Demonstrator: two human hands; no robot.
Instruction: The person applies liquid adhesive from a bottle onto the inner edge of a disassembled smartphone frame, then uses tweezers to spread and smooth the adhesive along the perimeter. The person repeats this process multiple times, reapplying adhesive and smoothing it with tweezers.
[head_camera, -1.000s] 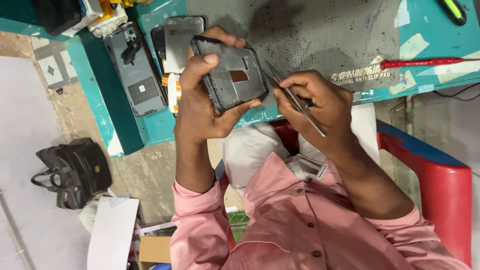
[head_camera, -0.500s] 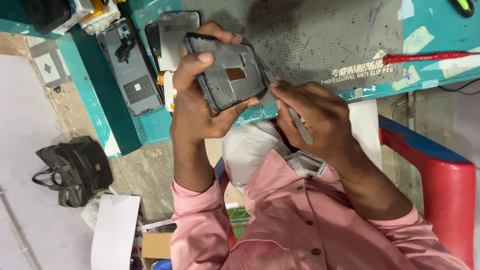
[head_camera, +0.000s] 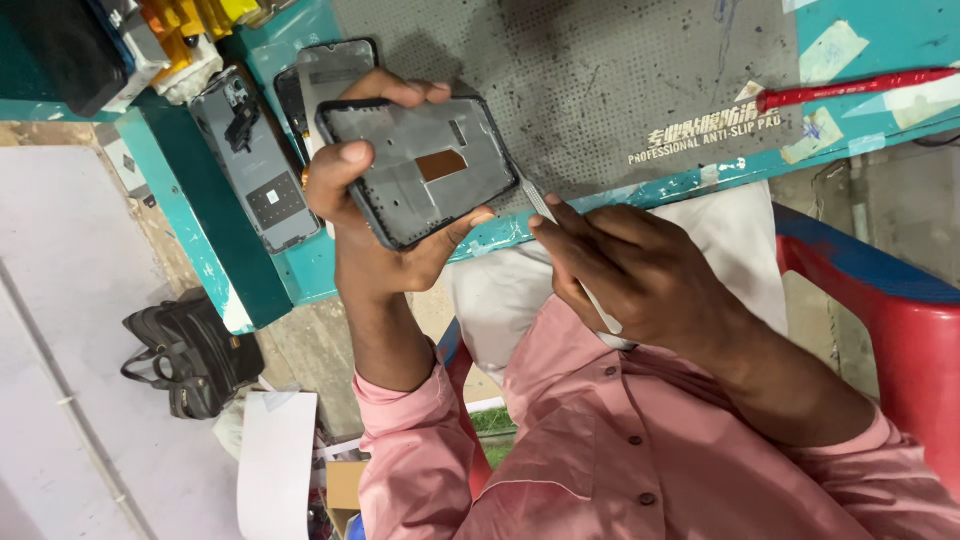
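We hold a dark phone frame in our left hand, raised just above the near edge of the table, with its open inner side turned up toward us; a small copper-coloured patch shows near its middle. Our left fingers curl over the far long edge, the thumb presses on the left end, and the palm cups the near edge, so the frame is gripped firmly all round. Our right hand sits just beside it to the right, fingers pinched narrow around thin metal tweezers, whose tip meets the right end of the frame; the other end of the tool pokes out below the palm. Under the frame lies a grey dotted mat, stained and scuffed, spread over the teal table. To the left of our hand, a second opened phone lies flat with its parts exposed, and another dark phone panel rests partly hidden behind our fingers. A red screwdriver lies at the far right of the mat, well apart from both hands. We wear a pink shirt and sit on a red chair; a black bag stands on the floor to the left.
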